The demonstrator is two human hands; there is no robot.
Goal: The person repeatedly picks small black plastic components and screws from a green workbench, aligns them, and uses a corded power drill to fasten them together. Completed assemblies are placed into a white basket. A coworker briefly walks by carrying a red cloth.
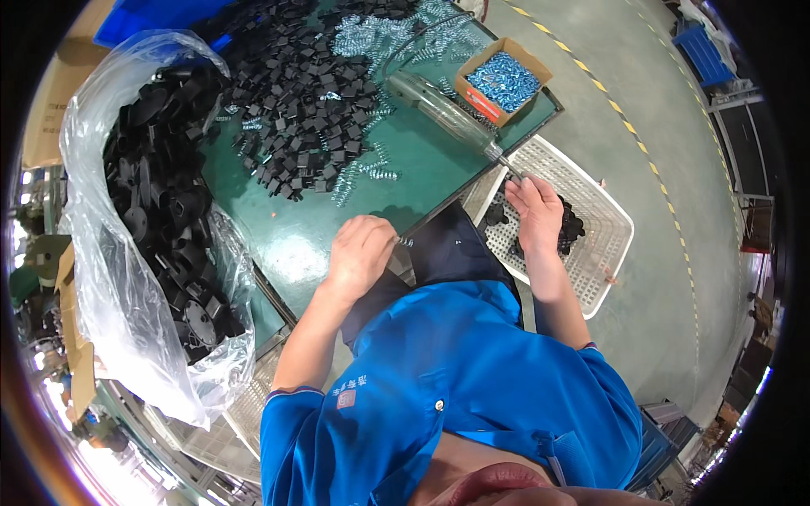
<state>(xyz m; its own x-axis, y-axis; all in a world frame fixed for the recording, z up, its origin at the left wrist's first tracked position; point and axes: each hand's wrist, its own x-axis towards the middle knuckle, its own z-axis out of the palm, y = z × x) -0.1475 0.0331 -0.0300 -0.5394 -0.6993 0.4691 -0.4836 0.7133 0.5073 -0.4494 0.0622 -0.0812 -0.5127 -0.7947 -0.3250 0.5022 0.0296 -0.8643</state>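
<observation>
1. Two hands are at work, and neither grip is fully readable. The left hand (pixel 361 253) rests knuckles-up at the near edge of the green bench top (pixel 304 228), fingers curled under; I cannot tell whether it pinches anything.

2. The right hand (pixel 535 215) reaches down over the white perforated basket (pixel 603 221) beside the bench, fingers loosely spread and pointing downward — the fingertips are just above or touching the small heap of black parts (pixel 572 226) inside. Whether one is held I cannot tell.

3. Just above that hand hangs a clear-bodied power screwdriver (pixel 443 110), lying tilted across the bench corner, its bit tip close to the right fingertips.

4. Further out on the bench: a wide scatter of small black square pieces (pixel 308 93), loose metal springs (pixel 363 173) among them, and an open cardboard box of bluish screws (pixel 504 80).

5. At the person's left, a big clear plastic bag (pixel 110 253) slumps open, full of larger black moulded parts.

6. What could go wrong, as I judge it: the screwdriver's bit sits so near the right fingers that a careless lift of the hand may catch on it. The springs lie near the bench edge — a sweep of the left forearm could knock them off. The bag leans outward and might spill if bumped.
</observation>
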